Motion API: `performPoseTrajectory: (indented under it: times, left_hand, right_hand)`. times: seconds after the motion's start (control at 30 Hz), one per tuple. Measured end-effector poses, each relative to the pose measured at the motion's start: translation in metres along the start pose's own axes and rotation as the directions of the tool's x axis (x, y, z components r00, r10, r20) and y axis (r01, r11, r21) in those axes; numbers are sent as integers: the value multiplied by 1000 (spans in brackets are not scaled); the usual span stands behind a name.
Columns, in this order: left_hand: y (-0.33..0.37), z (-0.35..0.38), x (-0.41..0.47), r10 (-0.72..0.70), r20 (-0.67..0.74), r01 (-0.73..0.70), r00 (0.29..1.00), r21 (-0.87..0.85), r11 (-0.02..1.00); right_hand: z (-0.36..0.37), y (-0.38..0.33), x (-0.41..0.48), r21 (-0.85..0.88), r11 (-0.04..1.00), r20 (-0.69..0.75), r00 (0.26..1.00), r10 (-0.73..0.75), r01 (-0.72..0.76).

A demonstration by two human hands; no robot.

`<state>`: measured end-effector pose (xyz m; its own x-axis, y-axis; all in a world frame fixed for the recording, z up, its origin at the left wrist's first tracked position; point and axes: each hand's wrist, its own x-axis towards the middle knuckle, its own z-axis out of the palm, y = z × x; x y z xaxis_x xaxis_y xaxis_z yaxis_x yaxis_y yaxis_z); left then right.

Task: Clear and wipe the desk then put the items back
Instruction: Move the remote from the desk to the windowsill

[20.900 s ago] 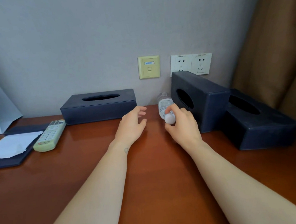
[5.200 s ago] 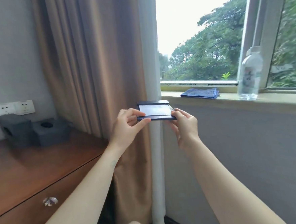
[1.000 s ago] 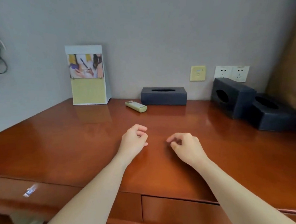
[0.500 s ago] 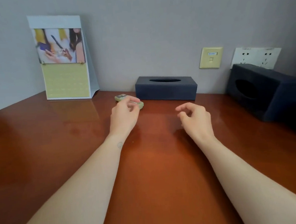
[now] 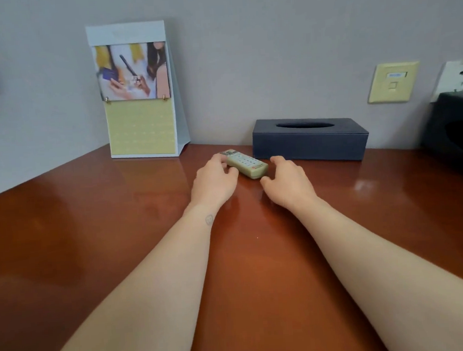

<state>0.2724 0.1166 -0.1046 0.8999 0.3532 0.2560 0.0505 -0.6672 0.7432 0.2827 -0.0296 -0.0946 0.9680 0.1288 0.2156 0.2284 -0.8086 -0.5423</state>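
Reaching over the desk (image 5: 92, 240) to its far side, just near of the tissue box (image 5: 309, 142): both hands closed in vs. a sec ago. Left hand (image 5: 214, 182) now grips the remote (image 5: 247, 166) at its far-left end. Right hand (image 5: 288, 182) curves round the near-right end; contact unclear. Prob. ready to lift off.

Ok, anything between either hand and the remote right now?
Nothing visible. The left hand holds the far end of the remote, and the right hand sits open at its near end. The tissue box lies just behind, not in the way.
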Motion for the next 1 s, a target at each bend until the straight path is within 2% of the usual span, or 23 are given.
performPoseTrajectory:
  times: [0.07,0.17,0.33,0.63,0.8,1.0]
  left_hand:
    - [0,4,5,31,114,-46,993,132,990]
    - [-1,6,7,58,209,-106,976,226,968]
    - [-4,3,-2,113,218,-141,969,115,983]
    - [11,-2,-48,181,196,-186,964,10,982]
    - [37,-5,-95,222,197,-219,955,-37,975]
    - [63,-10,-163,221,223,-193,949,-144,971]
  right_hand:
    - [1,-1,3,-58,998,62,998,13,-10]
    - [0,0,2,10,1000,62,998,-12,11]
    - [-5,8,-7,240,971,-45,999,-1,11]
    - [-22,24,-49,443,896,-80,994,73,-30]
    - [-41,32,-94,552,832,-131,979,153,-56]
    - [-67,50,-163,668,743,-168,968,186,-27]
